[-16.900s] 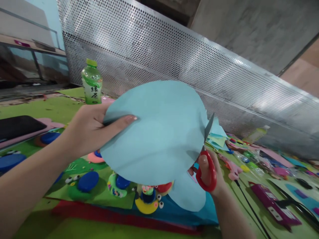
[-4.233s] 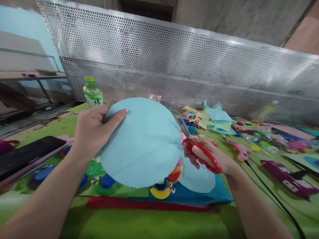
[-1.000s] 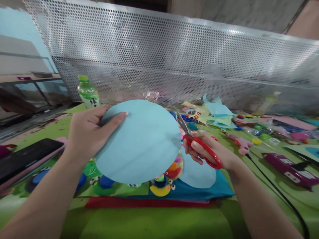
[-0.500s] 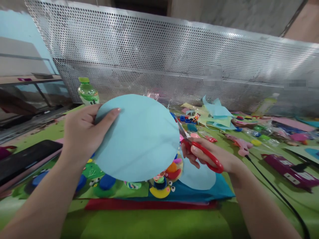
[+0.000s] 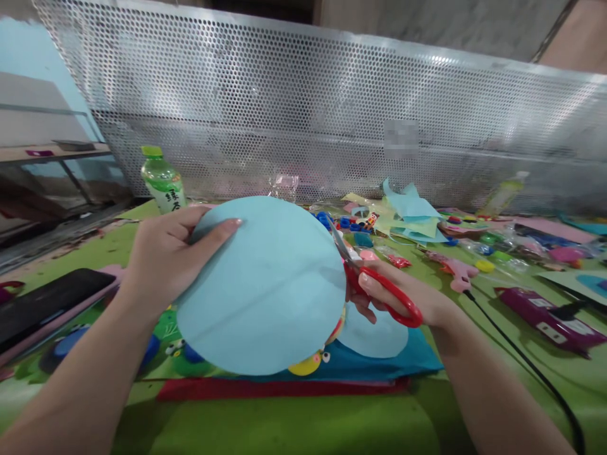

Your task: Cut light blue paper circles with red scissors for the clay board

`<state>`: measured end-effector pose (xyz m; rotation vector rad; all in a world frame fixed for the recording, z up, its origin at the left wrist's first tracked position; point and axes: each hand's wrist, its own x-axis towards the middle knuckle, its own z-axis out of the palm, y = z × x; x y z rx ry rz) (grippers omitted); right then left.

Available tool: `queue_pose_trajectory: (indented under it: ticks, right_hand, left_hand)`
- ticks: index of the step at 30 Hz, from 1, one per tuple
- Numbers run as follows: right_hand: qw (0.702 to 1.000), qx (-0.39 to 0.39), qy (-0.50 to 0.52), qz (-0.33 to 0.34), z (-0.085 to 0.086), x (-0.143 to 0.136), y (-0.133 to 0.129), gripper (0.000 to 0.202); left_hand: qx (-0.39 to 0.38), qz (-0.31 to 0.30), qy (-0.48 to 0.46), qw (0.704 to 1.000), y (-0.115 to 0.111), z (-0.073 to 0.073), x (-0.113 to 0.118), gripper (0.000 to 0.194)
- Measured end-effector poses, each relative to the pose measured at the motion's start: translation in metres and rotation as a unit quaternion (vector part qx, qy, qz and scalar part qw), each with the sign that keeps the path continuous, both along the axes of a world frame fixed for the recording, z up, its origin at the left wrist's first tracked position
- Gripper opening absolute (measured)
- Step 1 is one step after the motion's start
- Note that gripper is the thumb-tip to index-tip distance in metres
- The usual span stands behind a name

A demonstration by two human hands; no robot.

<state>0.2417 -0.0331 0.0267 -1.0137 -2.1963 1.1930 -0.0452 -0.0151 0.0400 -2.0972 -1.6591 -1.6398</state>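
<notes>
left hand point(image 5: 164, 259) is pinching the light blue paper disc point(image 5: 263, 287) above the near craft clutter, right hand point(image 5: 393, 297) is gripping red scissors point(image 5: 379, 287) at its right edge; trimming step, next likely needing the disc rotated.

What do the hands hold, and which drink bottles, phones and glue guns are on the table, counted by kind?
Light blue paper circle, in left hand: 1
Red scissors, in right hand: 1
Green tea bottle: 1
Black phone: 1
Pink glue gun: 1
Total: 5
</notes>
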Motion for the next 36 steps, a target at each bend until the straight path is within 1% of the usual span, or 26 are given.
queue_pose_trajectory:
  ticks: [5, 10, 17, 20, 26, 30, 36]
  right_hand:
    - [1.0, -0.02, 0.01, -0.01, -0.004, 0.0, -0.001, 0.052]
    - [1.0, -0.02, 0.01, -0.02, -0.004, 0.0, -0.001, 0.054]
    - [1.0, -0.021, 0.01, -0.02, -0.007, 0.002, 0.001, 0.051]
    - [0.999, -0.015, 0.015, -0.029, -0.007, 0.001, 0.002, 0.05]
    - [0.999, -0.018, 0.022, -0.03, -0.007, -0.001, 0.003, 0.048]
    - [0.999, -0.018, 0.032, -0.026, -0.009, 0.0, 0.004, 0.045]
    - [0.999, -0.032, 0.035, -0.022, -0.012, 0.003, 0.006, 0.042]
  left_hand:
    - [-0.002, -0.013, -0.002, 1.0, 0.001, -0.001, 0.003, 0.019]
    - [-0.012, -0.016, -0.011, 1.0, 0.001, 0.0, 0.004, 0.017]
    - [-0.015, -0.018, -0.019, 1.0, 0.0, 0.0, 0.005, 0.017]
    - [-0.012, -0.017, -0.013, 1.0, 0.002, 0.0, 0.005, 0.017]
    - [-0.012, -0.012, -0.003, 1.0, 0.002, -0.001, 0.001, 0.018]
    - [-0.008, -0.008, 0.001, 1.0, 0.002, 0.0, 0.001, 0.018]
    - [-0.004, -0.03, 0.004, 1.0, 0.003, 0.001, 0.0, 0.019]
